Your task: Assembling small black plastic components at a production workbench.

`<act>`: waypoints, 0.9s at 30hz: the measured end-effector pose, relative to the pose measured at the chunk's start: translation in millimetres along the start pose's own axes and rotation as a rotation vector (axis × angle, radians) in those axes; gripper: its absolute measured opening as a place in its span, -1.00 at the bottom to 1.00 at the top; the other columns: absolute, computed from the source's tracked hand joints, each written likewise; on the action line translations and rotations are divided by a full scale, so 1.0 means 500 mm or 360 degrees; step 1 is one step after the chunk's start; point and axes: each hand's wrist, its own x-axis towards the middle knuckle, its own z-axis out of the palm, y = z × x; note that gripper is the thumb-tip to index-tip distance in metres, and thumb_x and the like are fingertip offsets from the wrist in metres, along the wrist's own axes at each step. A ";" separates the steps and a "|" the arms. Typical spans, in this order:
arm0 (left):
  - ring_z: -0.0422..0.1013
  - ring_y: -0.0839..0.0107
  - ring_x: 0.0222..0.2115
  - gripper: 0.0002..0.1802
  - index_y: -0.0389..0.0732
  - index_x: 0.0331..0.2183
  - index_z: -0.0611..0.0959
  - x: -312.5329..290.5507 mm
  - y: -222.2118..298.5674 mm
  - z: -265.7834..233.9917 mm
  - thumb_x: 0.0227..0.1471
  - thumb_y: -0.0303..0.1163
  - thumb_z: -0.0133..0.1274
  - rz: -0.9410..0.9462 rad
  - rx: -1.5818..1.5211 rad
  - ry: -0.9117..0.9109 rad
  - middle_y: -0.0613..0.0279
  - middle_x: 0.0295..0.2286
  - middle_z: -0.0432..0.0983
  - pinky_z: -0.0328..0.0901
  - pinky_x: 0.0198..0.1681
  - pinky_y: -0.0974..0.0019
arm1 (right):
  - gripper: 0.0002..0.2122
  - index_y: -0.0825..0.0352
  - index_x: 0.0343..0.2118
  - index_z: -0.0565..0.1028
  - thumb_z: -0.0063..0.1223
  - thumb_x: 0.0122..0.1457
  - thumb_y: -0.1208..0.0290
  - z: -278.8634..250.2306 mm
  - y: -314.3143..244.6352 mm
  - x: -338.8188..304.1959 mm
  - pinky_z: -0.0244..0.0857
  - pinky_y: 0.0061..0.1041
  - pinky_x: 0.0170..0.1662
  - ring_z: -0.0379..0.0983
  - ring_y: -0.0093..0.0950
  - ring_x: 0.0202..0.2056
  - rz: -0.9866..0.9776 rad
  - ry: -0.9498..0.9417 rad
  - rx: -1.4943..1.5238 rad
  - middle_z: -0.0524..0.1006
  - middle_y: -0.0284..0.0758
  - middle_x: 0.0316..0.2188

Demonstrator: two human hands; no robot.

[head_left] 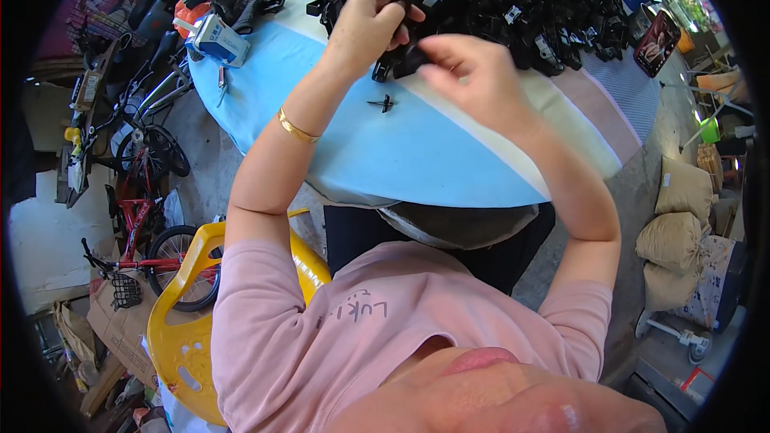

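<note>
My left hand (370, 24) is raised over the near edge of a big pile of small black plastic parts (513, 12). Its fingers are curled and closed around a dark piece that is mostly hidden. To its right, my right hand (477, 76) is slightly blurred, with thumb and forefinger pinched at a black plastic part (412, 60). Some of the parts in the pile show shiny metal pieces. Apart from the heap, a small black cross-shaped part (386, 103) lies on the light blue tablecloth (345, 140), below my hands.
A blue and white carton (220, 42), dark gloves (239, 4) and a small metal tool (221, 78) lie at the table's left. A phone (657, 42) stands at the right edge. A yellow chair (164, 333), a red bicycle (136, 228) and stuffed sacks (674, 240) surround the table.
</note>
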 end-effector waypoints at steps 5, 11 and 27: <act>0.34 0.50 -0.36 -0.63 -0.31 -0.06 0.41 -0.018 -0.002 0.036 0.16 -0.31 -0.23 -0.0251 -0.0925 -0.0284 0.19 -0.32 0.42 0.29 -0.35 0.47 | -0.72 0.48 -0.14 0.44 0.08 0.08 0.51 -0.027 0.009 0.026 0.38 -0.68 -0.33 0.46 -0.64 -0.38 0.0222 0.0216 0.0584 0.54 -0.30 -0.34; 0.37 0.46 -0.21 -0.59 -0.32 0.03 0.33 -0.035 -0.007 0.058 0.13 -0.44 -0.14 -0.0043 -0.0749 -0.0267 0.24 -0.27 0.39 0.32 -0.05 0.35 | -0.73 0.48 -0.17 0.46 0.11 0.08 0.48 -0.038 0.026 0.031 0.38 -0.69 -0.33 0.46 -0.63 -0.39 0.0164 0.0385 0.0355 0.55 -0.28 -0.34; 0.44 0.48 -0.36 -0.69 -0.37 -0.15 0.50 -0.042 -0.004 0.058 0.06 -0.43 0.02 -0.0016 -0.0851 -0.0296 0.16 -0.35 0.49 0.40 -0.31 0.48 | -0.72 0.36 -0.38 0.50 0.28 -0.22 0.42 -0.013 -0.005 0.009 0.33 -0.51 -0.33 0.41 -0.39 -0.34 -0.0811 0.0737 -0.1013 0.47 -0.36 -0.35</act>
